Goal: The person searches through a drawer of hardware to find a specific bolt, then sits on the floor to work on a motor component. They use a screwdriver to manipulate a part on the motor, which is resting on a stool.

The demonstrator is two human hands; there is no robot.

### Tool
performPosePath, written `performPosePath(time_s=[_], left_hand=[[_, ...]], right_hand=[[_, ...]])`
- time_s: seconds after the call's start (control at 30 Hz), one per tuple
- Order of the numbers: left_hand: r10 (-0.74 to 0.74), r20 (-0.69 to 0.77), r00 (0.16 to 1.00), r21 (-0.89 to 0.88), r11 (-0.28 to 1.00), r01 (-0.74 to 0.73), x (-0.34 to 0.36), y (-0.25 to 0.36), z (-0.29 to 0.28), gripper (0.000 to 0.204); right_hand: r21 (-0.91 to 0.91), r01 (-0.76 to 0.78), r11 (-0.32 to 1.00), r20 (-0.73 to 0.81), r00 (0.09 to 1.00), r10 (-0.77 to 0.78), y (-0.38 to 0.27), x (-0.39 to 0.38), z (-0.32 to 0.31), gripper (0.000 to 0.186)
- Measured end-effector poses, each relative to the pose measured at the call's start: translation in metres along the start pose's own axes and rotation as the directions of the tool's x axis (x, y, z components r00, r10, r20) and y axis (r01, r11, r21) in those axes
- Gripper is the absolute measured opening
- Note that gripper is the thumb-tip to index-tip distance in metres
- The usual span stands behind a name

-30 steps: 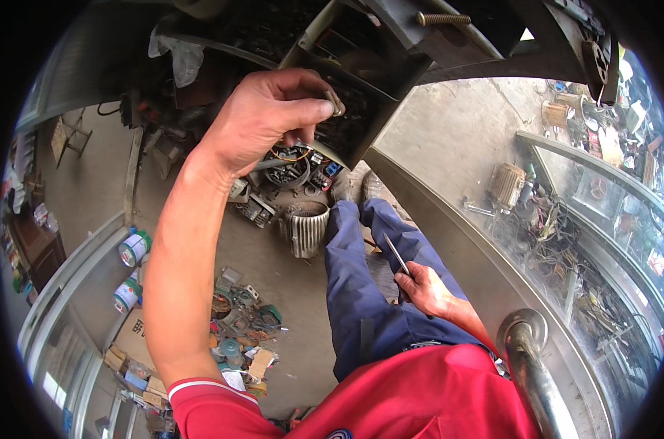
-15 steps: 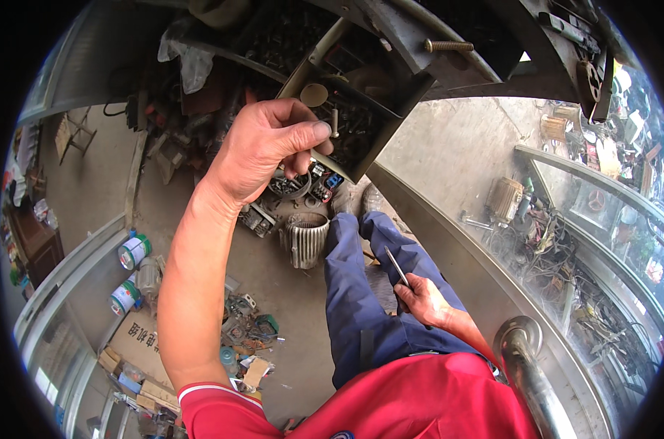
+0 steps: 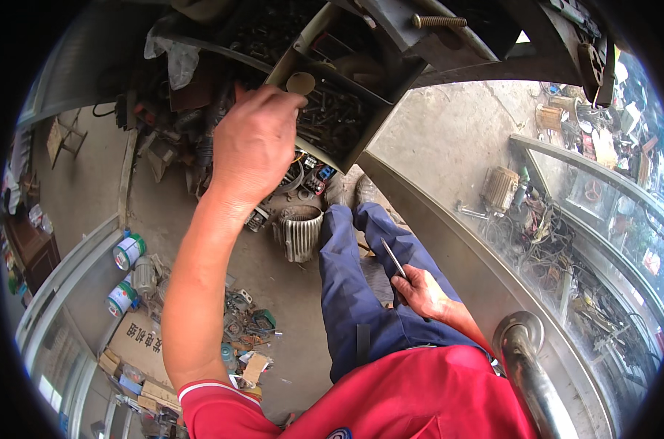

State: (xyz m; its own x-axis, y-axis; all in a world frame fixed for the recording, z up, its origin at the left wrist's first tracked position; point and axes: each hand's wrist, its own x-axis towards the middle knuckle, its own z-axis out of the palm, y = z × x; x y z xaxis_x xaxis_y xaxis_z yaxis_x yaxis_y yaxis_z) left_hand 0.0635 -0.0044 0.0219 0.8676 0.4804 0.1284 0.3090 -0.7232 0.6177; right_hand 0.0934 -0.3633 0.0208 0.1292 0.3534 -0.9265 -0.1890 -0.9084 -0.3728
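Nearest the body, short of the tray (image 3: 376, 126) and to its right, the right hand (image 3: 425, 291) is closed around a thin metal rod (image 3: 393, 257), whose tip points up toward the tray; a thick steel pipe (image 3: 526, 351) stands farther right of the tray. The left hand (image 3: 259, 135) is at the tray's left edge, back up, fingers curled; its fingertips are hidden, so I cannot tell how far they part or whether they grip anything. Loose bolts (image 3: 339, 110) lie in the tray's near compartment, just right of that hand, and a round tan disc (image 3: 301, 83) shows by the tray's left side. Beyond the tray's upper right is a long screw (image 3: 439, 21). Lower, on the floor short of the tray, stands a finned shell (image 3: 299, 235). Well left of the tray are two cans (image 3: 129, 251); well right, a motor (image 3: 500, 188) beside tangled wires (image 3: 533, 241).
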Motion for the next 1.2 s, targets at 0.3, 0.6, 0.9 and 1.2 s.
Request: performPosePath(time_s=[0.3, 0.6, 0.9, 1.2], left_hand=[[0.134, 0.282, 0.950, 0.219, 0.955, -0.199, 0.009, 0.021, 0.041, 0.033], [0.105, 0.456, 0.884, 0.325, 0.905, -0.275, -0.010, 0.029, 0.007, 0.035], [0.148, 0.187, 0.971, 0.323, 0.924, -0.203, 0.006, 0.029, 0.027, 0.012], [-0.002, 0.331, 0.944, 0.378, 0.917, -0.131, 0.002, 0.038, 0.028, 0.008]], right_hand=[[-0.057, 0.034, 0.998, 0.021, 0.999, -0.032, 0.015, 0.007, 0.004, 0.025], [-0.013, 0.024, 1.000, -0.002, 1.000, -0.024, 0.015, 0.004, -0.001, 0.025], [-0.065, 0.003, 0.998, 0.027, 1.000, -0.001, 0.011, 0.008, 0.006, 0.030], [-0.045, 0.006, 0.999, 0.003, 1.000, -0.006, 0.008, 0.006, 0.001, 0.025]])
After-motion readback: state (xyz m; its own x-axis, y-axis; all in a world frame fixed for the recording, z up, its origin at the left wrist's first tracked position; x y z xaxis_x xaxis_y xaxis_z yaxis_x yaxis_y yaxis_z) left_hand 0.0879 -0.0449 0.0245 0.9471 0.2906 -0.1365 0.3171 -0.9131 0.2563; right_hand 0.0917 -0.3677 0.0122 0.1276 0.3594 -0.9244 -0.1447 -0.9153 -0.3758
